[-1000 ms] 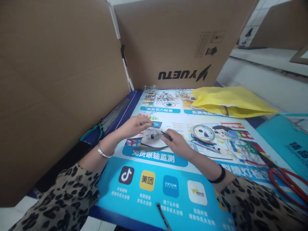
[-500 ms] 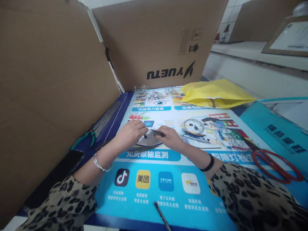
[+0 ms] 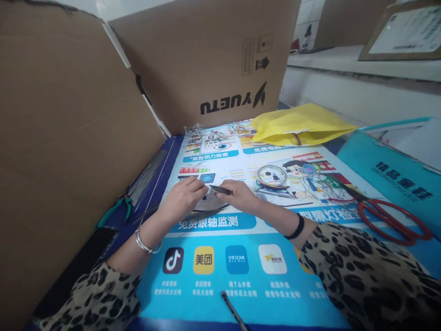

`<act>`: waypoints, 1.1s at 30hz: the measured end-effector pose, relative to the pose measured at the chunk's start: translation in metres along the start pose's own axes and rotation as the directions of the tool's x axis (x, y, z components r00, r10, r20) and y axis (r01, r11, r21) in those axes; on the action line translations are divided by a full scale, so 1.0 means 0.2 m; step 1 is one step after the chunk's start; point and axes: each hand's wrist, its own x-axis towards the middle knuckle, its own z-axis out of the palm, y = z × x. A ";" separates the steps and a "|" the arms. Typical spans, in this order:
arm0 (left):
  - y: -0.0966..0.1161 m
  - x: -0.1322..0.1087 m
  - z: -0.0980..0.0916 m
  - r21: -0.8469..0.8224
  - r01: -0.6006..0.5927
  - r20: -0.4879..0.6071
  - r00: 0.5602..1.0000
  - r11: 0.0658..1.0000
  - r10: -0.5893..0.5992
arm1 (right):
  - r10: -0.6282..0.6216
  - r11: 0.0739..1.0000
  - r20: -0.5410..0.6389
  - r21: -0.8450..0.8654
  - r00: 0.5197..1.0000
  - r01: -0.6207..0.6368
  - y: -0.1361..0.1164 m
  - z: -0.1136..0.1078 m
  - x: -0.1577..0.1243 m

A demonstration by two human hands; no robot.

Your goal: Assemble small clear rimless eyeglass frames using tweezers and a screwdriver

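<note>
My right hand [image 3: 239, 195] grips a slim dark pointed tool [image 3: 220, 189], which looks like tweezers; its tip points left. Close to that tip is my left hand [image 3: 184, 197], its thumb and fingers pinched together on something too small to make out. Both hands are over the printed mat [image 3: 206, 299], above thin dark strands [image 3: 210, 212] that curve beneath them. To the right of my right hand lies a round clear spool or dish [image 3: 272, 175], with coloured threads [image 3: 272, 187] along its lower edge.
Red-handled scissors [image 3: 392, 220] lie at right beside a teal box [image 3: 389, 170]. Behind are a yellow bag [image 3: 299, 124] and tangled wire [image 3: 220, 131]. Teal-handled pliers [image 3: 117, 211] and thin wires [image 3: 148, 177] lie left. Cardboard [image 3: 193, 59] walls the back and left. A dark slim tool [image 3: 234, 310] lies in front.
The camera view has shifted slightly, so the surroundings sit further left and the back is a little higher. Both hands stay close together, with the tool still in the right.
</note>
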 end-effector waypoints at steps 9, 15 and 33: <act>0.04 0.00 0.00 -0.064 0.178 0.029 0.984 0.982 -0.176 | 0.053 0.999 0.000 -0.006 0.999 -0.053 -0.02 0.00 0.01; 0.02 0.01 0.03 -0.458 0.392 0.083 0.913 0.798 -0.400 | 0.095 0.995 0.009 0.020 0.995 -0.095 -0.02 -0.01 0.01; 0.12 0.06 0.07 -0.904 0.423 0.344 0.631 -0.064 -0.696 | 0.263 0.954 0.019 0.146 0.965 -0.263 -0.12 0.04 -0.01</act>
